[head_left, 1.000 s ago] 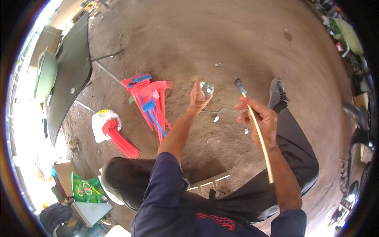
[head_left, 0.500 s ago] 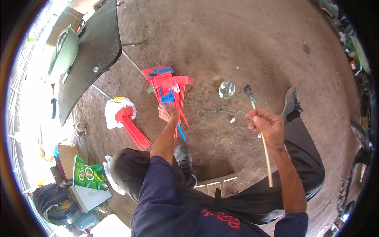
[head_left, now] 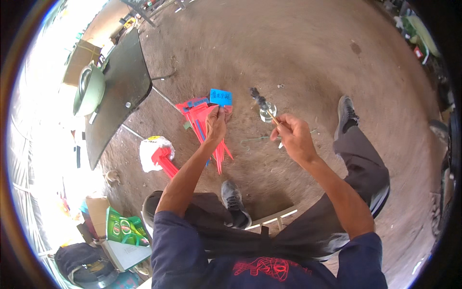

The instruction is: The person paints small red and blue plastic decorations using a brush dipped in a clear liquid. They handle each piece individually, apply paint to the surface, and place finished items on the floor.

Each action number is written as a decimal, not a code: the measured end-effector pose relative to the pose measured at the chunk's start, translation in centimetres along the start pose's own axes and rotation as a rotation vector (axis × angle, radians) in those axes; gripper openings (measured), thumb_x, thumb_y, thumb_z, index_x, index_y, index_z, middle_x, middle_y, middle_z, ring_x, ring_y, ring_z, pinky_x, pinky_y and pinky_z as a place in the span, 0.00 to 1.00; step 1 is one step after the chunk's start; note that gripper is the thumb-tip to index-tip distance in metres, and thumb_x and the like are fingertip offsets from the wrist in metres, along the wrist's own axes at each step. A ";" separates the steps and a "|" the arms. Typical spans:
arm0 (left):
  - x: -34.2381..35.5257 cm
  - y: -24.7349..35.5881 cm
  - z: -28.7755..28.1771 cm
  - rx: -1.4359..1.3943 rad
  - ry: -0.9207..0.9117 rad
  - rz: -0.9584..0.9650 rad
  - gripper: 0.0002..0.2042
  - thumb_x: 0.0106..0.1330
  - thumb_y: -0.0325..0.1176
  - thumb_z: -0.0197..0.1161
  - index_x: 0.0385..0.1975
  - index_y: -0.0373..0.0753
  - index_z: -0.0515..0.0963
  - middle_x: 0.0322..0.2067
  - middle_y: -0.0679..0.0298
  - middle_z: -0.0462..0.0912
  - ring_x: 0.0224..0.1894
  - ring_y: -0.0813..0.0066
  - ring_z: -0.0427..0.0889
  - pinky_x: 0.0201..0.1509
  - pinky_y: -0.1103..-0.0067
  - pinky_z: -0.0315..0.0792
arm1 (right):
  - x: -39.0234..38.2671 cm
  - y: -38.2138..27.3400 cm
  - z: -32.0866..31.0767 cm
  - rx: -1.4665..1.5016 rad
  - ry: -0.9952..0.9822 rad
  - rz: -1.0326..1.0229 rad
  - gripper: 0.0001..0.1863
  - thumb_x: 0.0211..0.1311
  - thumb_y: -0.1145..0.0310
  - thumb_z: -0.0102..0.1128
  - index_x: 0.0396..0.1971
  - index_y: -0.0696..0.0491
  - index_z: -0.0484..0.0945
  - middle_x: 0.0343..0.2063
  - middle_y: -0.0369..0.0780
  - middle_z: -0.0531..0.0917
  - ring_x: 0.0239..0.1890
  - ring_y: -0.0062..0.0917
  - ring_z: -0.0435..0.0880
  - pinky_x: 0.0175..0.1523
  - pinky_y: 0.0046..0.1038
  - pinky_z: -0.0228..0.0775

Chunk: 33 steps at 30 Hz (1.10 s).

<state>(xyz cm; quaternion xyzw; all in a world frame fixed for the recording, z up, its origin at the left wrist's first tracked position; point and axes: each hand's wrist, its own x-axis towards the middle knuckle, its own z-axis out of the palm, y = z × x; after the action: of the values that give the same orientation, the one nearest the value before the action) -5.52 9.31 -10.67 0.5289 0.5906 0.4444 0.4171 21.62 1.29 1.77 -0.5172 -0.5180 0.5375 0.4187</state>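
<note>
A blue plastic marker tag [head_left: 221, 97] with dark handwriting is pinched in my left hand [head_left: 216, 124], closed at the tag's lower edge. Red marker stakes [head_left: 199, 115], with some blue among them, lie in a pile on the ground beneath it. My right hand [head_left: 297, 138] is closed around a thin wooden stick with a dark, shaggy tip [head_left: 258, 98], pointing up and to the left. In this view the stick passes over a clear glass jar [head_left: 267, 113] standing on the ground; the two look apart. Fingers hide much of the stick.
A second bunch of red stakes [head_left: 163, 156] rests on a white plastic bag [head_left: 148, 155] to the left. Beyond is a black table [head_left: 120, 82] with a green basin [head_left: 91, 91]. A green string [head_left: 251, 140] lies on the dirt floor. Boxes and a green bag [head_left: 126, 227] stand lower left.
My left hand has lifted the blue tag up and right off the pile. My right hand has moved left and tilted the stick, bringing its dark tip nearer the tag.
</note>
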 end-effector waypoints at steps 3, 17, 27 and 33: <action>-2.9 4.2 -0.3 -0.274 -0.132 -0.047 0.09 0.76 0.31 0.46 0.32 0.39 0.70 0.27 0.70 0.73 0.21 0.87 0.62 0.23 0.83 0.58 | -0.3 -0.5 0.6 -0.103 0.046 -0.053 0.09 0.67 0.73 0.54 0.35 0.62 0.80 0.21 0.40 0.82 0.22 0.22 0.81 0.28 0.27 0.71; -10.3 5.7 1.3 -0.498 -0.147 -0.115 0.05 0.74 0.27 0.50 0.40 0.35 0.73 0.32 0.68 0.74 0.23 0.88 0.62 0.23 0.87 0.56 | -2.0 1.7 -0.4 -0.854 0.001 -0.239 0.05 0.61 0.68 0.61 0.29 0.52 0.80 0.22 0.48 0.82 0.27 0.46 0.83 0.31 0.44 0.72; -10.7 4.6 1.8 -0.361 -0.120 -0.129 0.06 0.73 0.27 0.51 0.38 0.36 0.76 0.26 0.73 0.71 0.24 0.88 0.63 0.26 0.86 0.57 | -1.4 2.2 0.8 -0.910 0.029 -0.356 0.02 0.55 0.75 0.59 0.26 0.52 0.80 0.21 0.46 0.82 0.27 0.44 0.83 0.30 0.43 0.72; -10.5 5.4 1.7 -0.417 -0.065 -0.126 0.06 0.74 0.27 0.51 0.42 0.35 0.76 0.34 0.71 0.75 0.27 0.88 0.65 0.30 0.86 0.60 | -1.2 2.4 1.4 -0.908 0.035 -0.436 0.03 0.54 0.77 0.58 0.25 0.52 0.79 0.21 0.44 0.81 0.27 0.43 0.83 0.29 0.41 0.73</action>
<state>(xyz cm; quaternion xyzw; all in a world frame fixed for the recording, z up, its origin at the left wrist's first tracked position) -1.60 -0.73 -5.66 0.4074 0.5040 0.5127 0.5631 20.56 -0.33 -0.60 -0.5360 -0.7884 0.1491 0.2624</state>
